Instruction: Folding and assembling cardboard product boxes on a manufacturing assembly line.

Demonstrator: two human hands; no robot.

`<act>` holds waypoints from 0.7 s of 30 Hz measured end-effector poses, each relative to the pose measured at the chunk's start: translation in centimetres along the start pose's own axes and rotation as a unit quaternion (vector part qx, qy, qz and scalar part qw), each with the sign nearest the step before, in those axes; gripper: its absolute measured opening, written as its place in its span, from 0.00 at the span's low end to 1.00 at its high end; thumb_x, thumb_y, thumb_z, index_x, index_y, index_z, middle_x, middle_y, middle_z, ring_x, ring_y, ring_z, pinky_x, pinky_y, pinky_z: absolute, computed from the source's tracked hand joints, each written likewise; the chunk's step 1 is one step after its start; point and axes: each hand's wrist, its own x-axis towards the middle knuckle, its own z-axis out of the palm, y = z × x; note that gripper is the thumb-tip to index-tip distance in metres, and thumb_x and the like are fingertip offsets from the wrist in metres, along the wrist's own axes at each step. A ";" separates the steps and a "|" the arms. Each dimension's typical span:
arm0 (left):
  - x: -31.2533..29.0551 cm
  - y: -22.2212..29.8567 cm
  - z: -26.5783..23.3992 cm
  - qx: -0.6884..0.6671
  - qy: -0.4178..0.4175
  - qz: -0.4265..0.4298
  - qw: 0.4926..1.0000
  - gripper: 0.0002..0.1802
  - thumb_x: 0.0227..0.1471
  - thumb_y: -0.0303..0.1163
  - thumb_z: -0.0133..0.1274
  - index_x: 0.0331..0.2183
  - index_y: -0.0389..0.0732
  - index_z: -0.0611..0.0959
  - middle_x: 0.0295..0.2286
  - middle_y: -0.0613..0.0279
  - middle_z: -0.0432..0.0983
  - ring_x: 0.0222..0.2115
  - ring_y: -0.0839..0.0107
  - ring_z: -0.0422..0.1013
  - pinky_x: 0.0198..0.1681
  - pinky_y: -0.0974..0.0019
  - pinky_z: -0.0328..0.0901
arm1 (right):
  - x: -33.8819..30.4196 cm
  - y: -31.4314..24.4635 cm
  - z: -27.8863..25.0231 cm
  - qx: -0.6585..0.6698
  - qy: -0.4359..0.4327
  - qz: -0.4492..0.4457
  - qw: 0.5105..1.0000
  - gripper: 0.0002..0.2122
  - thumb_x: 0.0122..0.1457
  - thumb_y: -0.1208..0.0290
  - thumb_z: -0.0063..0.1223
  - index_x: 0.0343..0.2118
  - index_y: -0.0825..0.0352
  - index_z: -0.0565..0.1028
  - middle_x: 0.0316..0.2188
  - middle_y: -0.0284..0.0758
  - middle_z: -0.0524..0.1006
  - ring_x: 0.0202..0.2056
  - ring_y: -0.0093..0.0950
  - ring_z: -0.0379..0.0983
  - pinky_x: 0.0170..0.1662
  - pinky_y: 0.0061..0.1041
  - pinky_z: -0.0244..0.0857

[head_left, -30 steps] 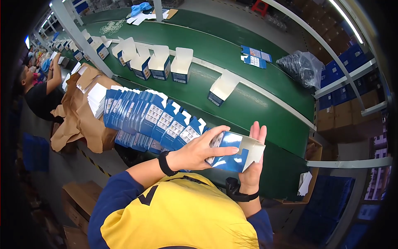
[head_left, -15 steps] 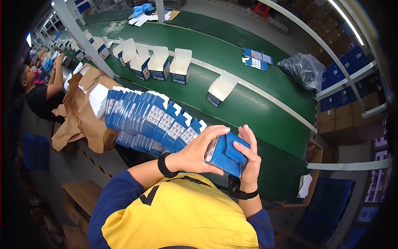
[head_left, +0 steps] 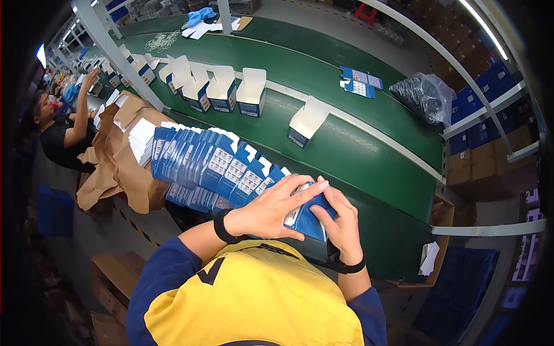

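Between my hands, close to my chest, is a blue cardboard box (head_left: 312,224) with a printed side. My left hand (head_left: 277,209) wraps round its left side, thumb low and fingers over the upper edge. From the right, my right hand (head_left: 341,222) grips it, its thumb on the blue flaps and its fingertips at the top edge, close to the left fingertips. The hands hide much of the box. Just left of them lies a long fanned row of flat blue box blanks (head_left: 199,158) with white flaps.
Open boxes with raised white lids (head_left: 220,86) stand on the green conveyor (head_left: 358,138), one (head_left: 307,122) apart from the others. Farther off lie a flattened box (head_left: 359,83) and a clear plastic bag (head_left: 424,98). Brown paper (head_left: 124,167) and a co-worker (head_left: 66,130) are at left.
My right hand has shifted inward over the box, its fingers bending toward the top edge and covering more of it. The co-worker's arm at left has risen.
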 end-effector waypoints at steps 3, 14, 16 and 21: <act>0.6 0.5 -0.2 -0.007 0.008 0.007 1.000 0.62 0.28 0.38 0.70 0.59 0.43 0.48 0.53 0.41 0.52 0.53 0.42 0.53 0.57 0.52 0.49 | -0.9 0.8 0.4 0.112 0.046 0.033 0.992 0.23 0.57 0.65 0.49 0.55 0.65 0.64 0.43 0.40 0.72 0.42 0.32 0.71 0.47 0.27 0.62; 0.9 -1.9 3.4 -0.081 0.034 0.018 0.996 0.61 0.31 0.36 0.67 0.60 0.43 0.44 0.58 0.46 0.45 0.59 0.45 0.42 0.59 0.44 0.43 | -0.3 1.7 0.4 0.226 0.199 0.081 0.950 0.34 0.60 0.43 0.28 0.61 0.67 0.49 0.51 0.43 0.65 0.45 0.33 0.67 0.50 0.29 0.61; 1.5 -2.6 2.7 -0.049 0.013 0.019 0.999 0.61 0.33 0.34 0.67 0.60 0.44 0.43 0.58 0.46 0.44 0.59 0.44 0.41 0.59 0.45 0.43 | -0.2 4.1 0.4 0.365 0.219 0.199 0.883 0.35 0.59 0.42 0.31 0.60 0.68 0.51 0.52 0.43 0.64 0.47 0.34 0.67 0.51 0.32 0.60; 1.7 -5.7 1.6 0.192 0.003 0.271 0.943 0.50 0.37 0.27 0.61 0.59 0.46 0.52 0.57 0.49 0.49 0.59 0.49 0.46 0.58 0.42 0.43 | -1.8 9.7 -1.1 0.559 0.003 0.376 0.739 0.33 0.57 0.47 0.42 0.58 0.68 0.54 0.53 0.42 0.63 0.48 0.35 0.67 0.51 0.35 0.62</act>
